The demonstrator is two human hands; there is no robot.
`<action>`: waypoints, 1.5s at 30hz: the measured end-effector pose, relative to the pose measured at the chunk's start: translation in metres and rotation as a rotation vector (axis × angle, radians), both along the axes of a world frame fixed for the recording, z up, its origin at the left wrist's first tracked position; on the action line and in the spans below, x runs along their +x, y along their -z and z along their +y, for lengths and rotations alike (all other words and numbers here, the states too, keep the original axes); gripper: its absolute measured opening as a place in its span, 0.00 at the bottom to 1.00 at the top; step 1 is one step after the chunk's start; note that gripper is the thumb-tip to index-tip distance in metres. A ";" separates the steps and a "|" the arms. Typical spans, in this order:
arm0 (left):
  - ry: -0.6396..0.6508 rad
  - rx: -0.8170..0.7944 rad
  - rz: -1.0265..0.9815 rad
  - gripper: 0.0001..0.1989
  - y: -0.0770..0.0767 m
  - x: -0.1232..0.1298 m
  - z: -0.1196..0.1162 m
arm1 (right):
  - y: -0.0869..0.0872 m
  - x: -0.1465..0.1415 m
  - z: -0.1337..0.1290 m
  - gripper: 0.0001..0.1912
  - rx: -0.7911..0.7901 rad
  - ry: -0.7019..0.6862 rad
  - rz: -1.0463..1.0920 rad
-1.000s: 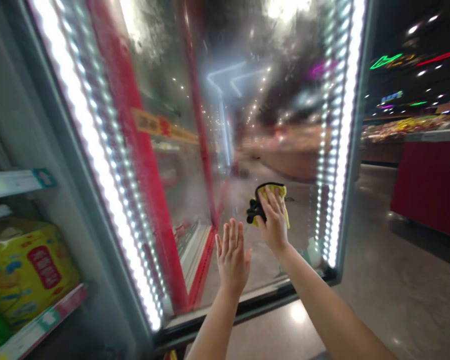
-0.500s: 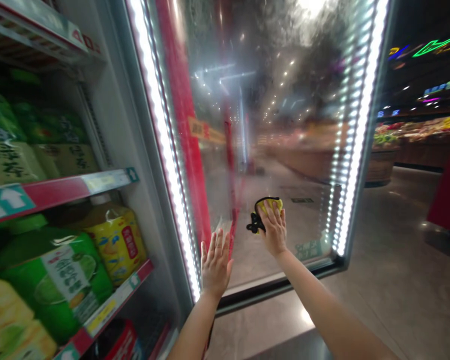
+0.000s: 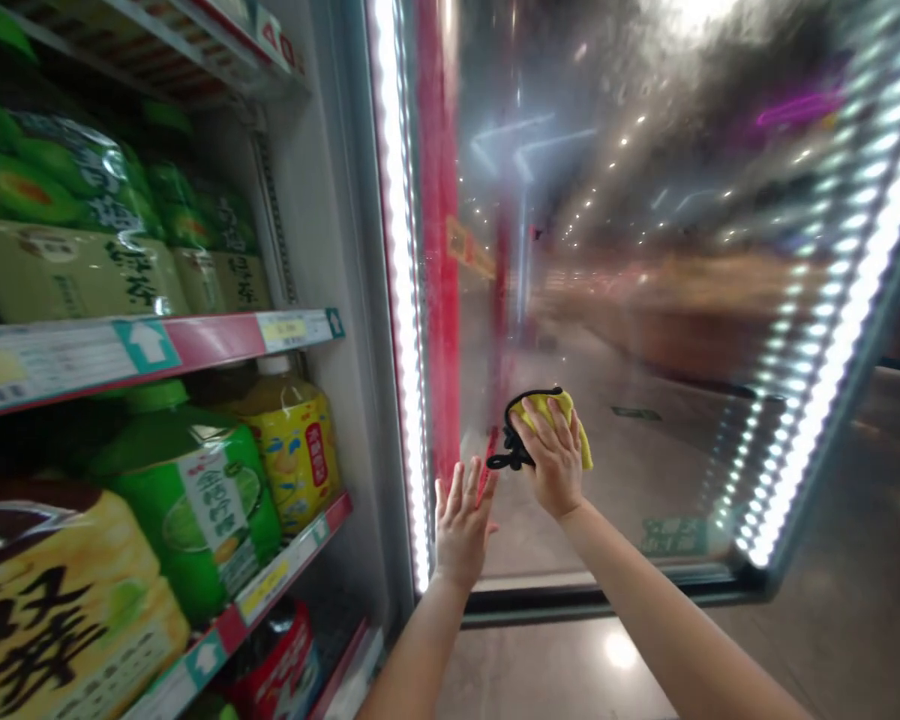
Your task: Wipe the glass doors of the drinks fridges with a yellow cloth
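Observation:
A glass door [image 3: 645, 330] with bright light strips down both sides stands open in front of me. Against its lower part my right hand [image 3: 555, 460] presses a yellow cloth [image 3: 581, 440] with black edging and a black loop, fingers lying over it. My left hand [image 3: 463, 525] rests with spread fingers at the glass near the left light strip, holding nothing. The glass looks hazy toward the top and shows reflections.
Shelves on the left hold green tea packs [image 3: 75, 220], a green bottle [image 3: 195, 490] and a yellow-labelled bottle [image 3: 300, 450]. The door's dark bottom frame [image 3: 540, 603] runs below my hands, above the shiny floor [image 3: 555, 670].
The view has turned left, so more of the shelves shows and the door sits further right. My right hand stays on the cloth, with more yellow now visible beside it.

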State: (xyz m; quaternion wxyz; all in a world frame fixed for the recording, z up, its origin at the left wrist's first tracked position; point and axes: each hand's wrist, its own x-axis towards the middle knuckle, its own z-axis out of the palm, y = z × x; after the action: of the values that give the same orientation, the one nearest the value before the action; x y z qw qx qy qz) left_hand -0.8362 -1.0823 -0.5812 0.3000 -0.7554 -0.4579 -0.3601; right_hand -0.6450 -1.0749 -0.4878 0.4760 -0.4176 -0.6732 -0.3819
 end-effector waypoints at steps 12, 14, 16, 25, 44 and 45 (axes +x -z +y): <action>0.080 0.086 -0.028 0.45 0.028 0.000 -0.001 | -0.030 -0.038 -0.012 0.22 0.010 -0.095 -0.387; 0.087 0.101 -0.039 0.42 0.034 0.000 0.002 | -0.034 -0.048 -0.011 0.21 0.019 -0.105 -0.421; 0.083 0.095 -0.057 0.40 0.038 0.001 0.004 | -0.038 -0.053 -0.009 0.20 0.027 -0.142 -0.522; 0.132 0.132 -0.058 0.53 0.039 0.000 -0.001 | -0.060 -0.069 -0.001 0.18 -0.010 -0.227 -0.670; 0.124 0.087 -0.064 0.51 0.036 0.000 -0.008 | -0.073 -0.071 -0.008 0.16 0.045 -0.160 -0.620; 0.117 0.087 -0.068 0.50 0.037 0.000 -0.008 | -0.069 -0.072 -0.009 0.15 0.058 -0.158 -0.619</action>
State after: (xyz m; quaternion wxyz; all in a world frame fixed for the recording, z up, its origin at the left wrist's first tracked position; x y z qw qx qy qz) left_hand -0.8365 -1.0903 -0.6182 0.2952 -0.7545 -0.4071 -0.4218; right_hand -0.7171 -1.0835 -0.4184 0.2886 -0.2144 -0.8051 -0.4718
